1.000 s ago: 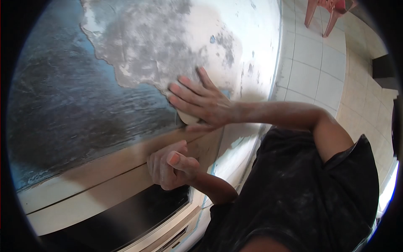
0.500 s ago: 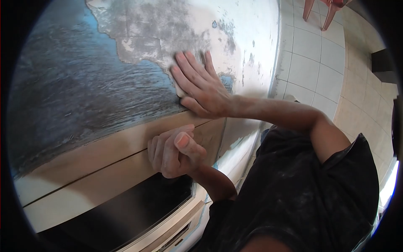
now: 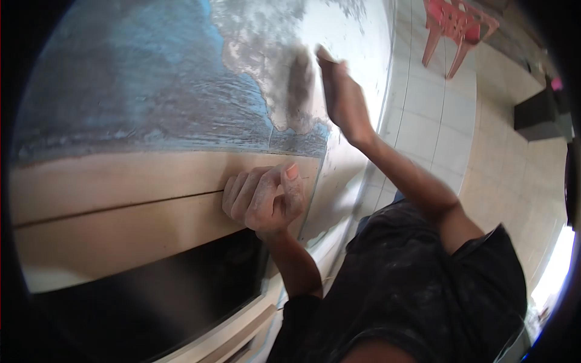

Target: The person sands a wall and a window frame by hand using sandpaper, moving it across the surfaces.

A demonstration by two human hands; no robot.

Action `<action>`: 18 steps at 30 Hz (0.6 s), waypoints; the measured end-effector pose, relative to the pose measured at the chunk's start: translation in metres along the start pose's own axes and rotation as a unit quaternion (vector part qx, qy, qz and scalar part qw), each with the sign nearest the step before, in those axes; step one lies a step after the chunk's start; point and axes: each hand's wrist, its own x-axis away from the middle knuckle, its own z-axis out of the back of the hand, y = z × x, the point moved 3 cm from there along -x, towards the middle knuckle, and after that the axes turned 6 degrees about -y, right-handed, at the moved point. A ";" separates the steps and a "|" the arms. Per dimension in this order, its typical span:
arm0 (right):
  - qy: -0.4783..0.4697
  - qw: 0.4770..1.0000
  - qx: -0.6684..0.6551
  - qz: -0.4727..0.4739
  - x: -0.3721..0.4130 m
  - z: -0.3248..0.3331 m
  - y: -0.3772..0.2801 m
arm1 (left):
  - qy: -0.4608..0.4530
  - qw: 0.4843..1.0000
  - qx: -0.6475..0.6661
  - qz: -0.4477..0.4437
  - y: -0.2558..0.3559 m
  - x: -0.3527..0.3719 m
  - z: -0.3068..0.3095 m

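Note:
My left hand [image 3: 261, 198] is curled into a loose, dusty fist beside the pale wooden trim [image 3: 121, 196], thumb on top, and nothing shows in it. Higher up, my right hand [image 3: 346, 100] is blurred and seen edge-on, in front of the patchy wall [image 3: 266, 72]; its shadow falls to its left. Whether anything lies under or between those fingers cannot be made out. The wall has scuffed blue-grey paint [image 3: 145, 78] on the left and a bare, whitish, mottled patch with a ragged border beside it.
Below the trim is a dark glossy panel [image 3: 181, 290]. A pink plastic chair [image 3: 451, 27] stands on the tiled floor [image 3: 417, 130] at upper right. Near the right edge sits a dark box-like object [image 3: 538, 112]. My black shirt [image 3: 411, 278] fills the lower right.
My right hand was spread flat against the wall; it has since turned edge-on and moved up and right. My left hand stays curled near the trim. The whole view has shifted.

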 end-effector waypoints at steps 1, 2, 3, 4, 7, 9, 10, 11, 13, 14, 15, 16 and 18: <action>0.021 0.996 -0.082 -0.030 0.007 0.010 0.001 | 0.004 1.000 0.000 -0.002 0.000 -0.001 0.001; 0.033 0.984 -0.164 -0.068 0.016 0.022 0.001 | -0.006 1.000 -0.005 -0.003 0.000 0.000 0.001; 0.039 0.963 -0.240 -0.118 0.023 0.033 0.006 | -0.016 1.000 -0.010 -0.002 -0.001 0.001 0.003; 0.034 0.945 -0.281 -0.162 0.031 0.043 0.002 | -0.022 1.000 -0.015 0.000 -0.001 0.001 0.004; 0.037 0.940 -0.265 -0.213 0.043 0.079 0.021 | -0.015 0.999 -0.033 -0.001 0.003 -0.006 0.006; 0.032 0.943 -0.234 -0.234 0.050 0.106 0.041 | -0.014 0.999 -0.042 0.012 0.004 -0.006 0.008; 0.039 0.933 -0.251 -0.253 0.053 0.119 0.056 | -0.012 0.999 -0.045 0.022 0.003 -0.006 0.009; 0.045 0.925 -0.252 -0.282 0.057 0.132 0.064 | -0.013 0.998 -0.046 0.029 0.004 -0.006 0.009; 0.050 0.910 -0.268 -0.312 0.063 0.154 0.070 | 0.011 0.997 -0.045 0.063 0.006 -0.005 0.011; 0.030 0.906 -0.287 -0.311 0.064 0.165 0.075 | 0.022 0.996 -0.040 0.080 0.006 -0.005 0.013; 0.013 0.899 -0.310 -0.310 0.062 0.173 0.078 | 0.030 0.995 -0.034 0.094 0.006 -0.003 0.014; 0.010 0.902 -0.287 -0.324 0.057 0.180 0.080 | 0.070 0.990 -0.024 0.124 0.006 0.004 0.012; 0.010 0.905 -0.241 -0.352 0.051 0.191 0.082 | 0.099 0.985 -0.036 0.133 0.009 0.003 0.012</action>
